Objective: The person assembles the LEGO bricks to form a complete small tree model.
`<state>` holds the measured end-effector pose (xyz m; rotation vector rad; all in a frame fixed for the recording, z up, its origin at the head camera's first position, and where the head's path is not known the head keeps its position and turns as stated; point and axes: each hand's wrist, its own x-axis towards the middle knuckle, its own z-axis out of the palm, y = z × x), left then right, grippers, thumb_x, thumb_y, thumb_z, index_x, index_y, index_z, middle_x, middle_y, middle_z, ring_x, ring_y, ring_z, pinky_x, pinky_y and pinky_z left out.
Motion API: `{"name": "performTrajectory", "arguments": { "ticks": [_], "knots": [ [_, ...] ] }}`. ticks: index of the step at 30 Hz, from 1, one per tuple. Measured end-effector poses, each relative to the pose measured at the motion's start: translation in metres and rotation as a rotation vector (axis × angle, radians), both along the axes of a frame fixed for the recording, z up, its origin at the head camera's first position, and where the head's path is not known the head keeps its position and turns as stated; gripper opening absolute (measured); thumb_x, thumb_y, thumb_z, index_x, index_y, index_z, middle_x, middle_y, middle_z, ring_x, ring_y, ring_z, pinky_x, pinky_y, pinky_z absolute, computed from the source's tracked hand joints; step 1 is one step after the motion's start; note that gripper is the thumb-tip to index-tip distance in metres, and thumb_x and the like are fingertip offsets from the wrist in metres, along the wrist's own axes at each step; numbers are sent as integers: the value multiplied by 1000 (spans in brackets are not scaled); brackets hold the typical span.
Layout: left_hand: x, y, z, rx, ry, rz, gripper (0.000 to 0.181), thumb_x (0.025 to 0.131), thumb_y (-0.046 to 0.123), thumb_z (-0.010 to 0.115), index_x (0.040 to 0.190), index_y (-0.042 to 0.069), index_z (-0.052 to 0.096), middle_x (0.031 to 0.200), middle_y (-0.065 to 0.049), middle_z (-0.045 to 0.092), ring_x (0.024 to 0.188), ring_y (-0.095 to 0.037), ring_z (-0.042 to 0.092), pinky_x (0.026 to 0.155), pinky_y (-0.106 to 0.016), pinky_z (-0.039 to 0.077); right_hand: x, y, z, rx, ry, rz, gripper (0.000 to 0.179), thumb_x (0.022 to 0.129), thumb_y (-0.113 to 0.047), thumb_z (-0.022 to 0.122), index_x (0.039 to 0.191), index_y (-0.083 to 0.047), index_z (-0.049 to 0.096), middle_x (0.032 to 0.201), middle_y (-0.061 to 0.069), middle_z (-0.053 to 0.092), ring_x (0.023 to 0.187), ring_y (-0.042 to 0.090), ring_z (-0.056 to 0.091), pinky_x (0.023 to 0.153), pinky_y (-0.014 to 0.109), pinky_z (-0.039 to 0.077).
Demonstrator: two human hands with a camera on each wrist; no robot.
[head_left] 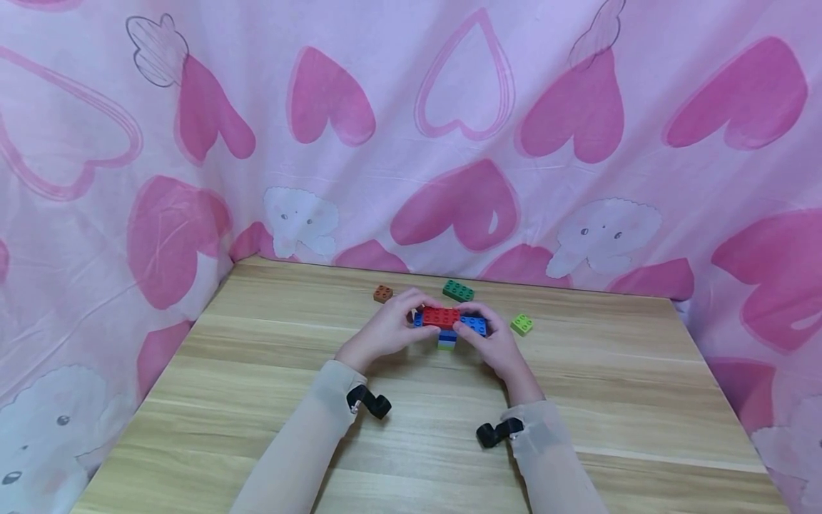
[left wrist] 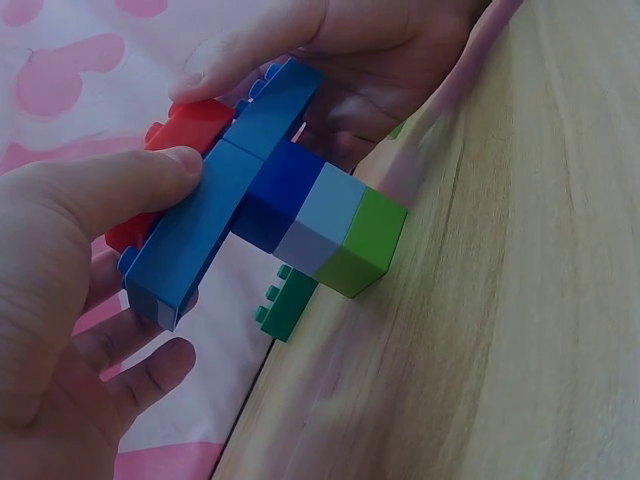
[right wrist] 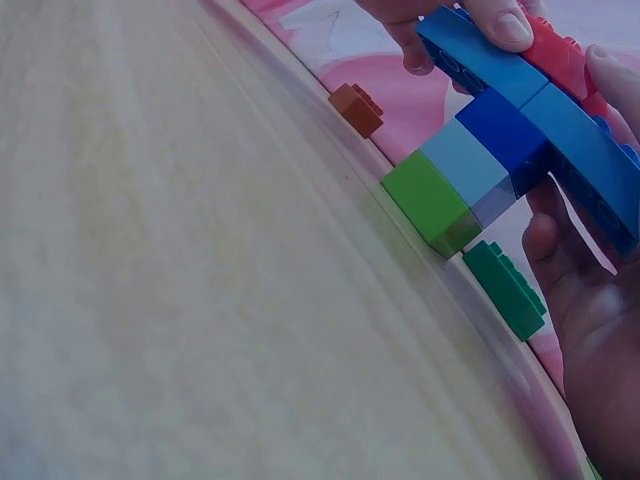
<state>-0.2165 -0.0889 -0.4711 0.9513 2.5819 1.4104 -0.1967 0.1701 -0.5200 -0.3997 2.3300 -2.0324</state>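
Between the two hands is a build of toy building bricks. A red brick (head_left: 441,317) lies on top, across two blue bricks (left wrist: 205,225) set end to end. Below their middle hangs a column of a dark blue brick (right wrist: 503,130), a light blue brick (right wrist: 465,165) and a lime green brick (left wrist: 365,245). My left hand (head_left: 389,327) pinches the left end, its thumb on the near side against the red and blue bricks. On the right end, my right hand (head_left: 493,341) grips likewise, thumb near the red brick. Whether the column's foot touches the table is unclear.
Loose bricks lie on the wooden table (head_left: 411,450) behind and beside the hands: an orange-brown brick (head_left: 383,293), a green brick (head_left: 458,290) and a light green brick (head_left: 522,325). A pink heart-patterned curtain (head_left: 359,171) borders the table's back and sides.
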Motion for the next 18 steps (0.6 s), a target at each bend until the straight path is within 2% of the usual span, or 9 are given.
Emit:
{"name": "performTrajectory", "arguments": {
  "ticks": [7, 18],
  "knots": [
    [0, -1, 0, 11, -23, 5, 37, 99, 29, 85, 133, 25, 74, 135, 5, 65, 119, -17, 60, 89, -30, 61, 0, 0, 1, 13, -23, -4, 37, 105, -29, 77, 139, -17, 69, 148, 6, 62, 134, 30, 55, 108, 40, 50],
    [-1, 0, -1, 36, -60, 1, 35, 99, 27, 86, 132, 25, 74, 133, 5, 66, 115, -17, 61, 87, -31, 62, 2, -1, 3, 8, -39, -4, 36, 105, -28, 78, 139, -17, 69, 148, 5, 62, 134, 30, 55, 107, 37, 51]
  ]
}}
